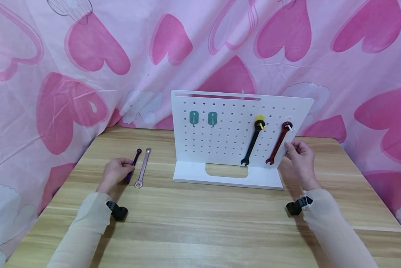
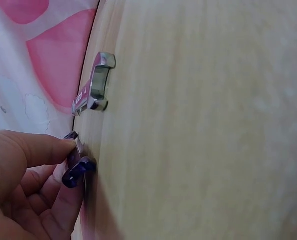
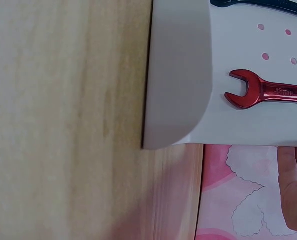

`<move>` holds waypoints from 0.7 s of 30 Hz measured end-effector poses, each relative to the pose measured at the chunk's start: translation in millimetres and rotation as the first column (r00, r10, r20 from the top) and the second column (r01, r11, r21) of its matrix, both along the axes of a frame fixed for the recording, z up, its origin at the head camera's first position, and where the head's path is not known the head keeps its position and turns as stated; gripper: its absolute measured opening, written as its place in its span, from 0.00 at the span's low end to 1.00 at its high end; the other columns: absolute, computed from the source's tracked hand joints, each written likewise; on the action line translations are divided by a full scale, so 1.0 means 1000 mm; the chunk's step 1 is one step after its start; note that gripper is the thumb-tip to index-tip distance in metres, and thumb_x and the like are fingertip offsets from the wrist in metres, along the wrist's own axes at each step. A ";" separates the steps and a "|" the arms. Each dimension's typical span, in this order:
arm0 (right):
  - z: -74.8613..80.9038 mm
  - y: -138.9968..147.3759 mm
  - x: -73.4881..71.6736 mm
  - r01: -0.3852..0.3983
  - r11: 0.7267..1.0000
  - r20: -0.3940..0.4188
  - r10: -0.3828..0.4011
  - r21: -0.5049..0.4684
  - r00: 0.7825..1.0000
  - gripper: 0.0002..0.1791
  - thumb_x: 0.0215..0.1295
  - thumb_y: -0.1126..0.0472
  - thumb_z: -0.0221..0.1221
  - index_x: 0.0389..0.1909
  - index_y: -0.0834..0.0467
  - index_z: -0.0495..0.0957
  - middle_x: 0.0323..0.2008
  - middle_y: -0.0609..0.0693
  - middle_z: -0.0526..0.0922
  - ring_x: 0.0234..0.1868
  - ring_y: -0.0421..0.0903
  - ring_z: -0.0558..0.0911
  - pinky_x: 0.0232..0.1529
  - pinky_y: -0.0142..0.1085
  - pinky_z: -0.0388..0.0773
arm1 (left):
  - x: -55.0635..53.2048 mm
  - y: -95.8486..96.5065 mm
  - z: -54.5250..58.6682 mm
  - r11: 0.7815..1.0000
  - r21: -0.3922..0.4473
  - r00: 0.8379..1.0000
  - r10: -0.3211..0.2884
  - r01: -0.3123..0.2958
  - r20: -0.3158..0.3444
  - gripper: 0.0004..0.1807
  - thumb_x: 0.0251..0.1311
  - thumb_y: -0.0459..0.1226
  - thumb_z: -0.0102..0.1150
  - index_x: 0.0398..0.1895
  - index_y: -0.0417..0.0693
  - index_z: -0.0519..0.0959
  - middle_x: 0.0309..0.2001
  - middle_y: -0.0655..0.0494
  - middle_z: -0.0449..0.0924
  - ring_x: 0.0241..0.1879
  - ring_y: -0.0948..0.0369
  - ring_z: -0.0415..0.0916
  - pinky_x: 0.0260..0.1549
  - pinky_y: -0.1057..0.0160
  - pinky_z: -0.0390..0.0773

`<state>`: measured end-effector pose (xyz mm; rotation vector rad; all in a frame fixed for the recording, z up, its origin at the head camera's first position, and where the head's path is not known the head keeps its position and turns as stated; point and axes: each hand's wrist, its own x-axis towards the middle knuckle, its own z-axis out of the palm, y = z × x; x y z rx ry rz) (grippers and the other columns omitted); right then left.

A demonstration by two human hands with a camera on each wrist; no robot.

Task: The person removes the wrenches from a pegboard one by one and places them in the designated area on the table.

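Left hand (image 1: 115, 172) pinches purple wrench (image 1: 137, 156) | right hand (image 1: 301, 158) grips pegboard (image 1: 228, 131) | wooden table (image 1: 200, 223) — heart-print curtain (image 1: 138, 78)

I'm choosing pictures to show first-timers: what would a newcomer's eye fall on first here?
Probably the backdrop of big pink hearts behind the table. Next, perhaps, the white pegboard standing on the table, with a black wrench and a red wrench hanging on its right half. Then, at the table's left, the left hand, its fingers pinching a purple wrench.
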<state>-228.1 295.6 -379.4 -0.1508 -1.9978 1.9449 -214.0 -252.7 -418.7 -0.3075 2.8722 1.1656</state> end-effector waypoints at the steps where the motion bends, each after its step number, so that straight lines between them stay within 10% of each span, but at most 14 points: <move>1: 0.002 -0.001 0.002 -0.004 1.000 -0.002 0.004 0.004 1.000 0.05 0.65 0.61 0.57 0.35 0.59 0.74 0.29 0.44 0.76 0.33 0.33 0.80 0.37 0.25 0.79 | 0.000 0.000 0.000 1.000 0.005 1.000 0.005 -0.005 0.004 0.14 0.58 0.33 0.57 0.45 0.33 0.79 0.33 0.46 0.83 0.23 0.67 0.71 0.21 0.70 0.72; 21: 0.003 -0.002 0.003 -0.016 1.000 -0.009 0.016 0.010 1.000 0.04 0.65 0.62 0.56 0.34 0.58 0.75 0.28 0.44 0.77 0.34 0.34 0.79 0.37 0.25 0.79 | 0.004 0.001 0.004 0.996 -0.087 1.000 0.000 -0.002 -0.026 0.12 0.56 0.35 0.59 0.39 0.35 0.78 0.31 0.46 0.82 0.24 0.63 0.73 0.25 0.68 0.71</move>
